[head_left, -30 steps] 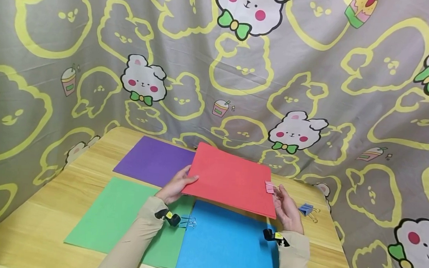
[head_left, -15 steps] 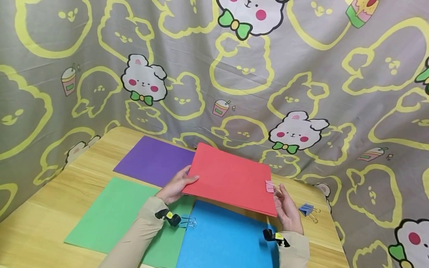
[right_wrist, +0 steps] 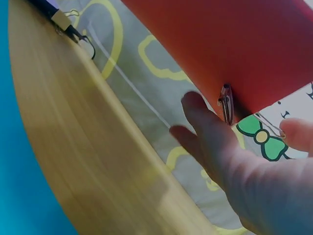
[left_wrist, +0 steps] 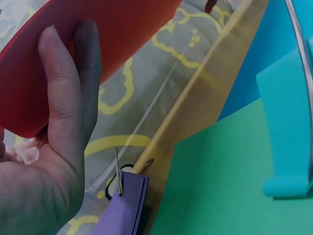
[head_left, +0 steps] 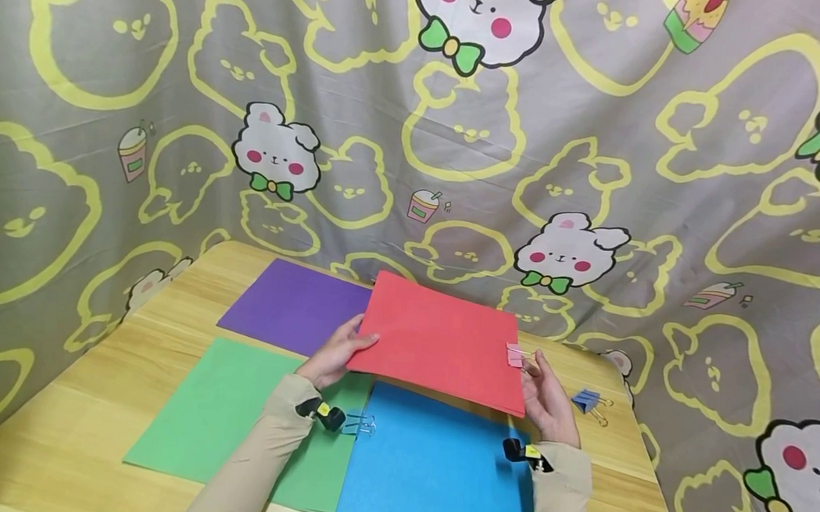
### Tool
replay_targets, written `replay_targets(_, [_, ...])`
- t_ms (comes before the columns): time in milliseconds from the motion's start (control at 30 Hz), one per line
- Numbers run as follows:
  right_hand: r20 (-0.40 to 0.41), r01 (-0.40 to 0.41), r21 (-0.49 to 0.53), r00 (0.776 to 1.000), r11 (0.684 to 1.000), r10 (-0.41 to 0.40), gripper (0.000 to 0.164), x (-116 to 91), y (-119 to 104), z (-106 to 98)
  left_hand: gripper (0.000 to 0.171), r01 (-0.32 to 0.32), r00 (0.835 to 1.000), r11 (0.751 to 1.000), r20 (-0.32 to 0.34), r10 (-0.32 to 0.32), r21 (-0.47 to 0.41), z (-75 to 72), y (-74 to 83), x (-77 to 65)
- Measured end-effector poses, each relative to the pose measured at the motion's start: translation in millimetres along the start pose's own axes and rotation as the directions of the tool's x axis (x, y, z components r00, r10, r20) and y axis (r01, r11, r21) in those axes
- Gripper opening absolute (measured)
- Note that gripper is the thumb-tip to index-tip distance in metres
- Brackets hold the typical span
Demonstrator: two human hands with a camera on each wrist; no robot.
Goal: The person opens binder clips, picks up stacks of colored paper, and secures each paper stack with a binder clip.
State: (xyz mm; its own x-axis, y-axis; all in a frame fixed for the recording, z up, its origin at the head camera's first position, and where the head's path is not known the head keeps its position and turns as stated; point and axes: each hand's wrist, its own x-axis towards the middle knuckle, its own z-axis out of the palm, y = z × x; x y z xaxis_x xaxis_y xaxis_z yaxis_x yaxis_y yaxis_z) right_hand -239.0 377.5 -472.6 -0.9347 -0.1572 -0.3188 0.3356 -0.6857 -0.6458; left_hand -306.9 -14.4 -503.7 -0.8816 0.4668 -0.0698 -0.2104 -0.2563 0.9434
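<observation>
My left hand (head_left: 337, 353) holds the left edge of a red paper stack (head_left: 440, 340), thumb on top and fingers straight beneath. The stack is tilted above the table. A pink binder clip (head_left: 514, 355) bites its right edge. At the clip my right hand (head_left: 552, 402) is spread, its thumb by the upper wire handle. In the right wrist view the other handle of the binder clip (right_wrist: 226, 104) lies against the red underside, and the nearby fingers (right_wrist: 200, 115) are apart from it.
Purple paper (head_left: 297, 308), green paper (head_left: 217, 416) and blue paper (head_left: 433, 461) lie on the wooden table (head_left: 61, 423). A teal binder clip (left_wrist: 283, 127) sits on the green paper's right edge. A loose blue binder clip (head_left: 586, 401) lies at right. Patterned curtain (head_left: 355, 229) surrounds the table.
The red stack's right edge and pink clip have shifted slightly left. My right thumb has risen slightly beside the clip's handle. My left hand keeps its hold.
</observation>
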Motion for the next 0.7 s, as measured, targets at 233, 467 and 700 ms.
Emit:
replay_targets(233, [0.045,0.013,-0.004,0.999,1.0,-0.013,0.039,-1.4,-0.5,-3.1,0.065,0.006,1.0,1.0,0.011,-0.006,0.021,1.4,1.1,-1.6])
replay_targets(467, [0.154,0.028,0.003,0.988,1.0,-0.028,0.04,-3.5,-2.3,-3.4,0.062,0.011,0.999,1.0,0.036,-0.012,0.024,1.0,0.8,-2.3])
replay_targets(700, [0.177,0.031,-0.029,0.984,0.999,-0.026,0.038,-1.2,-0.7,-5.9,0.061,0.008,1.0,1.0,0.029,-0.008,0.009,-0.7,-0.7,-0.2])
